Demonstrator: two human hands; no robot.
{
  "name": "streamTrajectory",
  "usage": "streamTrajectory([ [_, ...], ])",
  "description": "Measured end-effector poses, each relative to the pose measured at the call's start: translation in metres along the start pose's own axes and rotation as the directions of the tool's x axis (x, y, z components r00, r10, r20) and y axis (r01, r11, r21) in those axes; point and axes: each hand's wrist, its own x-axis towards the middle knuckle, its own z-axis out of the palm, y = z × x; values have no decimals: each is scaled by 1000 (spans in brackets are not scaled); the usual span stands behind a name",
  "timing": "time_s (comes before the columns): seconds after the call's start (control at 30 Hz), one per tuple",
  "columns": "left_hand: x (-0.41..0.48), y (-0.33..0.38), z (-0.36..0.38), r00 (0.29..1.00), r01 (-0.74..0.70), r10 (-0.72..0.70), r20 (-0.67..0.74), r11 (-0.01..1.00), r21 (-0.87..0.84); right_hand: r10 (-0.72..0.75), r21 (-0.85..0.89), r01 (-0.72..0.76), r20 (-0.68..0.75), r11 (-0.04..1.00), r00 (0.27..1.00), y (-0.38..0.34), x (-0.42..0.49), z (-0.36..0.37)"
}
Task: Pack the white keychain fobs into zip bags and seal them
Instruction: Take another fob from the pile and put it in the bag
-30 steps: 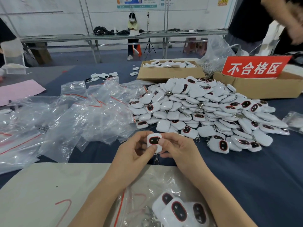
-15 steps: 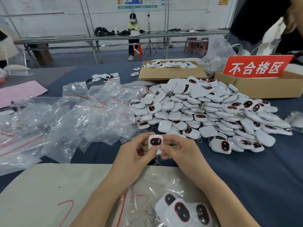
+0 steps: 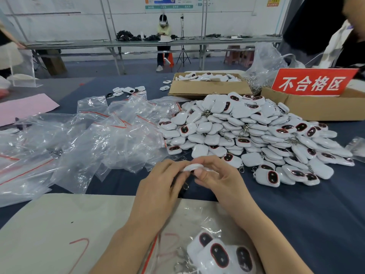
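You hold one white fob with both hands. It is up off the table, just in front of the big pile of fobs. The fob is turned so that you see only its thin white edge (its dark window does not show). Its long side runs from left to right, and the left end sits a little lower. A small metal clip hangs down from it between your hands.

Your left hand pinches the left end of the fob with the thumb and curled fingers. Your right hand pinches the right end. Its thumb presses on the near edge and its fingers curl over the top. The hands are a bit blurry, so I cannot tell how each fingertip sits.

Close to you, on a pale mat, lies a zip bag with a red strip. Three packed fobs lie in it with their dark windows facing up. Their long sides point away from you. I cannot tell if the bag is sealed.

On your left is a heap of empty bags. Behind the pile, a cardboard box holds more fobs. A red sign stands at a second box on the right. A dark blue cloth covers the table.
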Motion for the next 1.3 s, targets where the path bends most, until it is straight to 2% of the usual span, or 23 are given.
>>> streamTrajectory([
  [0.13,1,1,0,998,-50,47,-33,995,-83,-5,43,6,-22,999,1000,0,1,-1],
  [0.43,1,-2,1,997,-72,71,-26,996,-45,57,5,-57,-53,998,997,4,2,-2],
  [0.53,1,-1,-1,999,-6,10,41,994,-114,52,-5,-52,-67,999,996,1,1,-1],
  [0.67,2,-5,3,976,136,-104,192,978,-159,41,-57,-42,-9,998,999,0,-1,-4],
  [0.83,9,-12,3,936,287,-191,294,899,-330,33,-28,-32,39,999,999,-3,-1,-3],
  [1.03,8,-9,1,948,295,-207,242,857,-423,60,62,-58,-26,996,998,-1,2,0],
  [1.3,9,-5,-1,946,322,-260,193,823,-469,43,17,-42,-24,999,999,2,3,0],
])
